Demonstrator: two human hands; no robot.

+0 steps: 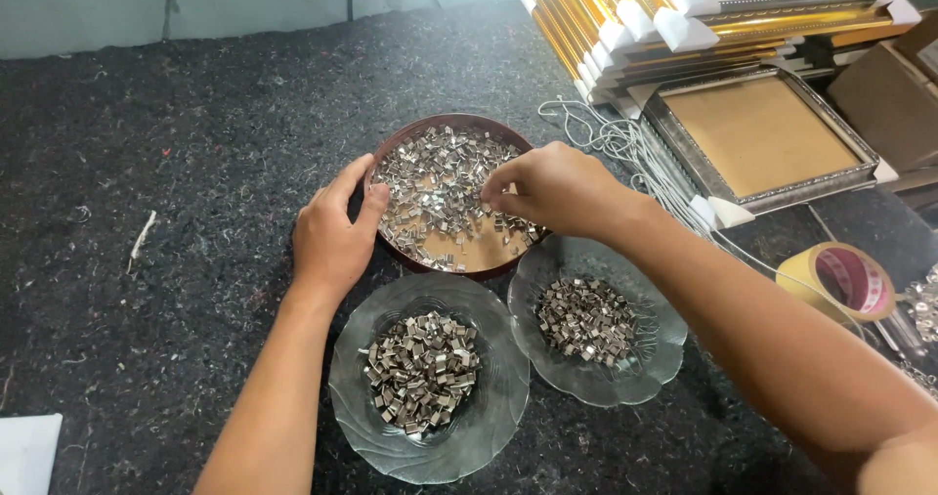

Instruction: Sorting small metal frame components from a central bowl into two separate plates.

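Right hand fingertips buried among clips; pinch unseen

Two clear glass dishes, one round brown tray, one roll of tape, and two hands are visible.

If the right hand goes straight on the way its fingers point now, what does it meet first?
The right hand points left and down into the brown round tray. It would probably meet the loose metal clips there first, then the left hand on the rim; depth is unclear.
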